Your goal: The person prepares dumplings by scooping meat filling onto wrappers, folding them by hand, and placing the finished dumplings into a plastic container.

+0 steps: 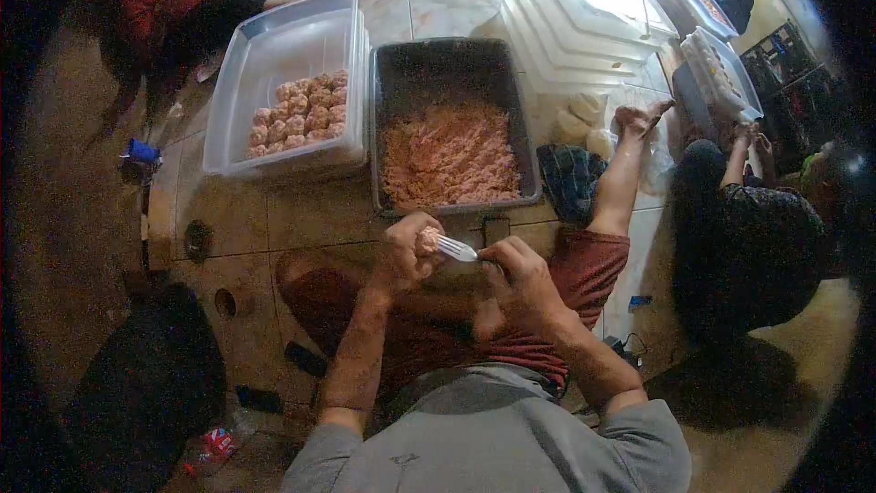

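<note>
My left hand (400, 257) is closed around a lump of pink minced meat mixture (428, 237), which bulges out at the thumb side. Between thumb and fingers my right hand (520, 278) grips a white plastic fork (458, 249); its tines touch the lump or lie right against it. Just beyond both hands stands a dark tub (447, 62) holding a broad mass of the same meat mixture (452, 151). To its left, a translucent white plastic bin (287, 50) contains rows of rounded meatballs (306, 114).
Stacked translucent lids or trays (557, 46) lie at the back right, near a plastic bag (584, 119). A dark cloth (570, 181) rests beside the tub. Another person (744, 237) sits at the right by more bins (721, 73). A blue cup (141, 152) is at the left.
</note>
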The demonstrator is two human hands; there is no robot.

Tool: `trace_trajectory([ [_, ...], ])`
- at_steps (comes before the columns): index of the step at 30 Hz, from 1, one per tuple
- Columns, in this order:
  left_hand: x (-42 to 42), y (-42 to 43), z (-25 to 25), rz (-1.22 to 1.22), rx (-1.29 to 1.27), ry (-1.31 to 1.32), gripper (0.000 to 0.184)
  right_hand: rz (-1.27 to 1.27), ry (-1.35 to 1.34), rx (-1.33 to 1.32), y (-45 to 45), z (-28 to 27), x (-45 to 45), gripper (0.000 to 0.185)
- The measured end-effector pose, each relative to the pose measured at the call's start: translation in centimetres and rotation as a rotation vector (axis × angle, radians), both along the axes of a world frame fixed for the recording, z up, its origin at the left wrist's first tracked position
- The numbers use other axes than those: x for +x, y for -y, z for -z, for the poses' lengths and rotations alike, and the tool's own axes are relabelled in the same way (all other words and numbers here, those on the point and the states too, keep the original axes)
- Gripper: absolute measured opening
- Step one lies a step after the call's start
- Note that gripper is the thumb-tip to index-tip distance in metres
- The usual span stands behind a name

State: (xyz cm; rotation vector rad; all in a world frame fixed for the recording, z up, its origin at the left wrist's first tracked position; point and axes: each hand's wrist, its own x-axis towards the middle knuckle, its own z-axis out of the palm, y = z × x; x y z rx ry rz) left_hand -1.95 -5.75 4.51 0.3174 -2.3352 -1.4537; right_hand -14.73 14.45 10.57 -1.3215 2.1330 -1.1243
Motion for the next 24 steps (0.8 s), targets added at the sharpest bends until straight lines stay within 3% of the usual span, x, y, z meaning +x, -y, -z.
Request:
trace_trajectory([
  [3, -0.2, -0.2, 1.6, 0.017, -0.017, 0.076, 0.035, -0.03, -0.028, 0.008, 0.7, 0.6, 0.2, 0.015],
  [5, 0.2, -0.3, 2.9, -0.015, 0.032, 0.119, 0.037, 0.028, 0.279, 0.073, 1.2, -0.1, 0.5, 0.016],
  [8, 0.7, -0.5, 2.5, -0.09, 0.283, 0.389, 0.026, 0.037, 0.369, -0.013, 2.3, 2.7, -2.7, 0.02],
  [9, 1.3, -0.7, 2.8, -0.069, 0.242, 0.213, 0.025, 0.076, 0.278, -0.181, 3.6, 3.4, -3.8, 0.014],
  [11, 1.7, -0.9, 2.0, -0.043, 0.201, 0.039, 0.025, 0.117, 0.126, -0.098, 6.3, 6.1, -7.4, 0.017],
  [13, 1.9, -1.2, -0.8, -0.065, 0.227, 0.089, 0.037, 0.04, -0.408, 0.095, 9.5, 7.0, -10.8, 0.019],
  [14, 1.8, -1.3, -0.1, -0.063, 0.227, 0.084, 0.037, 0.041, -0.413, 0.095, 10.2, 8.8, -12.3, 0.019],
  [16, 1.2, -1.0, 1.4, -0.027, 0.873, 0.057, 0.04, -0.15, -0.525, 0.661, 11.0, 11.0, -14.3, 0.018],
  [17, 1.2, -0.6, 1.5, -0.026, 0.863, 0.046, 0.04, -0.148, -0.536, 0.651, 10.8, 10.6, -14.8, 0.018],
  [18, 0.9, -0.3, 1.1, -0.039, 0.531, -0.061, 0.035, -0.13, -0.592, 0.681, 10.3, 7.5, -14.1, 0.017],
  [19, 1.1, -0.6, 1.1, -0.052, 0.376, -0.102, 0.032, -0.122, -0.636, 0.72, 9.3, 4.4, -12.4, 0.017],
  [21, 0.4, -0.3, 1.3, -0.052, 0.156, -0.217, 0.026, -0.092, -0.531, 0.532, 7.3, -2.0, -8.5, 0.029],
  [23, -0.4, 0.2, 2.2, -0.024, 0.094, -0.294, 0.024, -0.175, -0.367, 0.121, 4.8, -2.1, -5.8, 0.036],
  [24, -0.8, 0.3, 3.5, 0.007, 0.11, -0.28, 0.025, -0.222, -0.247, 0.046, 3.8, -1.5, -4.6, 0.04],
])
